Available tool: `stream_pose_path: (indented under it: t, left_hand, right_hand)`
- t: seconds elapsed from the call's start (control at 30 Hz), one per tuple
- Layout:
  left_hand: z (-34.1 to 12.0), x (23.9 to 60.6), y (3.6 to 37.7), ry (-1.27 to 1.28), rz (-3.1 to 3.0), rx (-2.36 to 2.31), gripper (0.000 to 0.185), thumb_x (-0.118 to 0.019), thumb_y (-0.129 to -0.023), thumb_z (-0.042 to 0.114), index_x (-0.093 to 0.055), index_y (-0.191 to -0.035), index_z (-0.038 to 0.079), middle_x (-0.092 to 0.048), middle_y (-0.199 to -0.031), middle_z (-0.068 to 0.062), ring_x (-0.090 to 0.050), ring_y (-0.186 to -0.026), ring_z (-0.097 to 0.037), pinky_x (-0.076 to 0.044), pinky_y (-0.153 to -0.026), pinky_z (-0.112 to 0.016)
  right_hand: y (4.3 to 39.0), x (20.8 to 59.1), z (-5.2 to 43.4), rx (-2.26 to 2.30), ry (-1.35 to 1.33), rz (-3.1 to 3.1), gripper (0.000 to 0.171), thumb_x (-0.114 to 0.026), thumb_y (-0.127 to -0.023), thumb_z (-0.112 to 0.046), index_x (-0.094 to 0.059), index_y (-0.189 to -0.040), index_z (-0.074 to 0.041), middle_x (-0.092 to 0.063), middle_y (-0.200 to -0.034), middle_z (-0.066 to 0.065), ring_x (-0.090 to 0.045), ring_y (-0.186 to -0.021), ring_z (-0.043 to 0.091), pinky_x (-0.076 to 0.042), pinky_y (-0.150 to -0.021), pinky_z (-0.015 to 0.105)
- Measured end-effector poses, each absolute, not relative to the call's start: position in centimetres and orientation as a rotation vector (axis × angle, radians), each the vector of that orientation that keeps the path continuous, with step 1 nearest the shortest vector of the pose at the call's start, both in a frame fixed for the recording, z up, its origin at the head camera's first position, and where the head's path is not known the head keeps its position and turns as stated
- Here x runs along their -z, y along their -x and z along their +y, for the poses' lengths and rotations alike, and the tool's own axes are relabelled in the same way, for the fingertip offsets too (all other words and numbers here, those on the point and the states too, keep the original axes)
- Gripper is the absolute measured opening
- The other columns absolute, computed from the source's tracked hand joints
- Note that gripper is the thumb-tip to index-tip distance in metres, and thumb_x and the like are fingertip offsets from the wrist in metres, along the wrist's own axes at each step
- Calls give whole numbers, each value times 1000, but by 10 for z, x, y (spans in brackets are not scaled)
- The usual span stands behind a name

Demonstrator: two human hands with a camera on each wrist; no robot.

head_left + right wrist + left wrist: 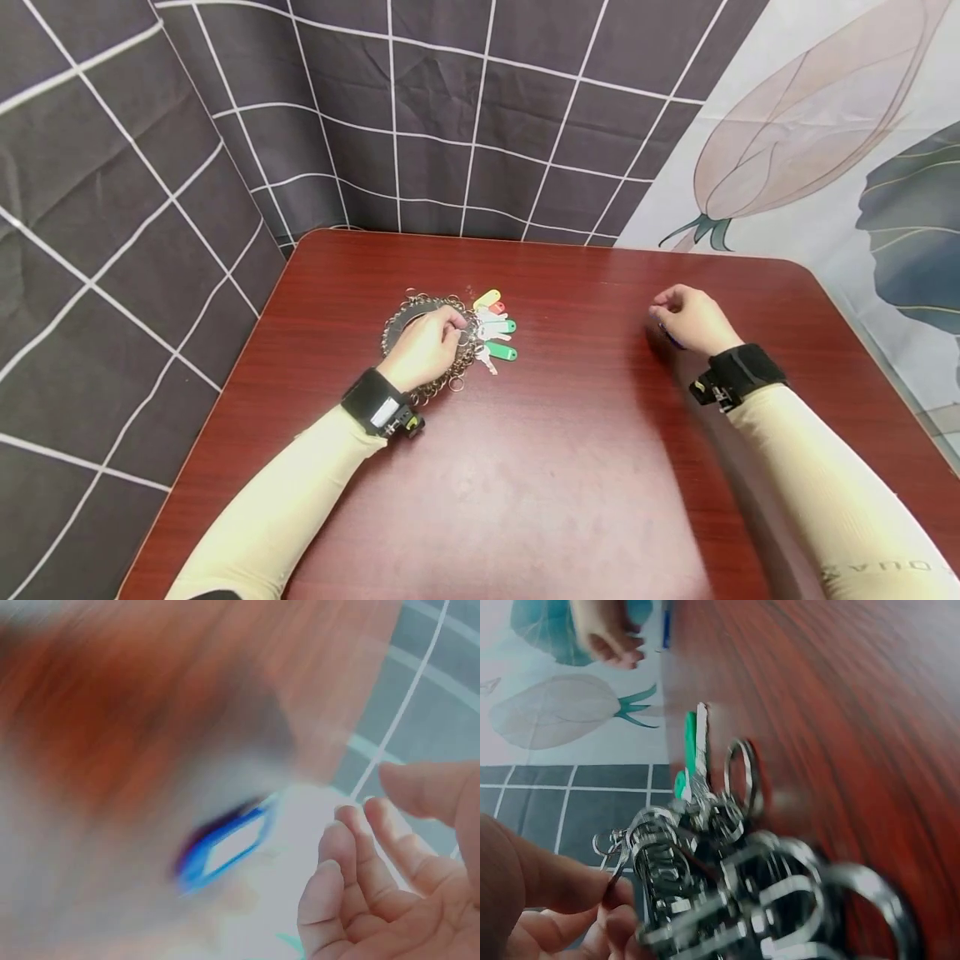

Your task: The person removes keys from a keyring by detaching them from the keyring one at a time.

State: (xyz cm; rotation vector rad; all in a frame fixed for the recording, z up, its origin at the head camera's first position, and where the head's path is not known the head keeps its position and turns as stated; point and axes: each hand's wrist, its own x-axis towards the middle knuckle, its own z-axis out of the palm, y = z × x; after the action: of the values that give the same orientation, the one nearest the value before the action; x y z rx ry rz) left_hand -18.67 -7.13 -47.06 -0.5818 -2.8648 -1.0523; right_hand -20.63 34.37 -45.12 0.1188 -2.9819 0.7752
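Observation:
My left hand point(426, 348) is over a round dark key holder point(405, 317) edged with many metal rings. Its thumb and fingertips pinch one small metal ring point(619, 862) at the holder's edge. Silver keys point(489, 360) hang from the right side, fanned out with green tags point(501, 351), a yellow tag point(487, 299) and a red one. Far to the right, my right hand point(697, 321) hovers near a blue key tag point(229, 851) with a white label. Thumb and fingers are apart there, holding nothing; the tag lies beyond the fingertips in the right wrist view.
Both hands are over a reddish-brown wooden table point(480, 500) with rounded back corners. Behind it and to the left hangs dark grid-patterned cloth point(435, 92); a pale flower-print cloth point(810, 142) hangs at the back right.

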Motion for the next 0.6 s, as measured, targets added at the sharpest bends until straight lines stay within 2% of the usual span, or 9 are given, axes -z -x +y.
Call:
stream_pose_path:
  t: [0.17,0.3,0.47,0.6]
  left_hand:
    - [-76,465,186,624,-2933,958,16,-54,-93,11,-63,-105,8,-63,-90,-4,-59,-83,-19,-49,-79,-38]
    - [-74,459,187,657,-2951,883,16,-57,-92,15,-63,-105,8,-61,-85,-3,-58,-82,-19,-49,-77,-37]
    - [-66,451,187,715,-2954,755,27,-62,-89,22,-62,-112,10,-60,-97,-4,-58,-91,-19,-49,-80,-37]
    - [-61,444,184,765,-2957,675,33,-67,-86,23,-61,-115,8,-59,-103,-7,-58,-94,-22,-48,-83,-38]
  right_hand:
    - [209,445,292,-769,-352,-2990,24,-65,-92,-23,-63,-105,-3,-66,-93,11,-60,-85,26,-46,-75,42]
    - [206,447,242,-798,-581,-3023,30,-70,-88,-27,-64,-105,-4,-66,-94,7,-62,-86,21,-49,-77,40]
    - [203,455,190,-799,-805,-3016,34,-77,-82,-30,-64,-104,-6,-65,-93,5,-60,-85,19,-49,-78,37]
    - [202,461,163,-743,-887,-2997,38,-80,-78,-30,-63,-102,-5,-63,-90,6,-57,-80,18,-46,-74,34]
